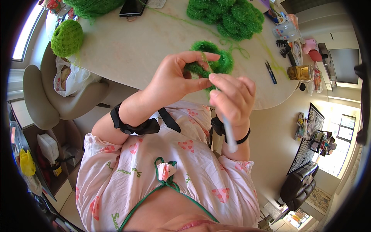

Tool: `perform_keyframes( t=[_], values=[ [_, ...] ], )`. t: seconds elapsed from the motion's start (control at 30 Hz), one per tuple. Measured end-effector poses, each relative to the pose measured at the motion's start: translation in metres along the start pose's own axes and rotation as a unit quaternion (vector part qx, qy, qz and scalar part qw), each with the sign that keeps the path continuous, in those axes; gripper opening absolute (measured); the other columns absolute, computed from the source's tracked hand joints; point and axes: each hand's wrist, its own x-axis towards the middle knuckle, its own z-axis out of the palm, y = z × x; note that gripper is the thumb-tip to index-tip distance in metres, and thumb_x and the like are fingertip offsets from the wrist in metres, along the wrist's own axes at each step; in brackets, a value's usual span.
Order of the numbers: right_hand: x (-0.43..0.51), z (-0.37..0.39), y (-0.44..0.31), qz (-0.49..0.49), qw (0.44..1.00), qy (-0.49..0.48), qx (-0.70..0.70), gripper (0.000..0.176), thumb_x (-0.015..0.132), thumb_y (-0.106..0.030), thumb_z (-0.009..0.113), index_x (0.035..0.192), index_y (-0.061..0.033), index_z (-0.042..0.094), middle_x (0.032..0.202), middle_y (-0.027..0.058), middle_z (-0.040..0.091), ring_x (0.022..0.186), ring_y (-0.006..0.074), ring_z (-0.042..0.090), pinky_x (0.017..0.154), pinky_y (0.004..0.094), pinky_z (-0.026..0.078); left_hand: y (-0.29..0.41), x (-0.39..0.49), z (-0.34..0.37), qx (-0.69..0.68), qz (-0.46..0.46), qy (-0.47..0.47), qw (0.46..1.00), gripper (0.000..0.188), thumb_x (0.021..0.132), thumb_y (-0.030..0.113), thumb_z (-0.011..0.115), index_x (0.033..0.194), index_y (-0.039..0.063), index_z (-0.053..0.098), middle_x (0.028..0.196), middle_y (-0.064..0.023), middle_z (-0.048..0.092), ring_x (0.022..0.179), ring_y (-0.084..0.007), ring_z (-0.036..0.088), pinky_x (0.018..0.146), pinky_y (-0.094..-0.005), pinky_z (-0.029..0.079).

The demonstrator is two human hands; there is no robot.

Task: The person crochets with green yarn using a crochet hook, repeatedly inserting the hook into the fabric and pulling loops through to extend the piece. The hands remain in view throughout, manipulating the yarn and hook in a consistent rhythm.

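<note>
My left hand (179,72) holds a fuzzy green crocheted piece (224,61), with a strand of yarn running over its fingers. Close against it, my right hand (234,95) grips a slim tool with a pale, blurred handle (229,133), probably a crochet hook; its tip is hidden at the green loops. Loose green yarn (242,52) trails over the table behind the piece. Beyond lies a heap of finished fuzzy green pieces (229,17). A ball of light green yarn (67,38) sits at the table's left edge, near a darker green yarn bundle (92,7).
Small thread snips (271,72) lie on the pale table (124,52) at the right, beside a glass of amber drink (301,72). A black phone (132,8) rests at the far edge. A grey chair (43,95) with a white plastic bag (76,76) stands left.
</note>
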Motion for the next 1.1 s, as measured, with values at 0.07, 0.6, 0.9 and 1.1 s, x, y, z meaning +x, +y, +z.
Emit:
perform_keyframes(
  t=[0.07,0.6,0.9,1.1],
  values=[
    [-0.003,0.002,-0.002,-0.041,0.997,0.004,-0.073,0.024,0.083,-0.015,0.062,0.103,-0.0219,0.051,0.105,0.0033,0.066,0.08,0.0144,0.062,0.069,0.0275,0.038,-0.001,0.001,0.002,-0.056,-0.006,-0.002,0.998,0.051,0.079,-0.01,0.065,0.128,-0.002,0.053,0.094,0.0026,0.06,0.078,-0.0033,0.057,0.073,-0.0183,0.048],
    [-0.001,0.008,-0.01,0.38,0.851,0.111,0.345,0.01,0.096,-0.013,0.05,0.098,-0.0035,0.053,0.093,0.0152,0.068,0.071,0.0168,0.062,0.063,0.0258,0.045,0.0,0.005,0.003,-0.056,-0.014,-0.022,0.998,0.055,0.076,-0.01,0.064,0.13,-0.002,0.052,0.104,-0.002,0.061,0.092,-0.0086,0.06,0.085,-0.0218,0.049],
    [-0.009,0.012,0.002,0.173,0.942,0.091,0.273,0.019,0.081,0.001,0.066,0.099,-0.0015,0.064,0.097,0.0125,0.065,0.077,0.0231,0.064,0.067,0.032,0.051,0.004,0.005,-0.001,-0.128,-0.055,-0.11,0.984,0.067,0.074,-0.01,0.066,0.137,-0.002,0.044,0.099,-0.0025,0.063,0.096,-0.0097,0.061,0.087,-0.0249,0.049],
    [-0.008,0.015,-0.008,0.365,0.812,0.153,0.429,0.021,0.099,-0.024,0.049,0.108,-0.0051,0.044,0.086,0.0214,0.066,0.075,0.0256,0.067,0.066,0.0303,0.053,0.012,0.007,-0.002,-0.103,-0.05,-0.116,0.987,0.069,0.072,-0.013,0.062,0.137,-0.003,0.043,0.091,-0.0012,0.061,0.096,-0.0101,0.061,0.088,-0.0242,0.047]
  ],
)
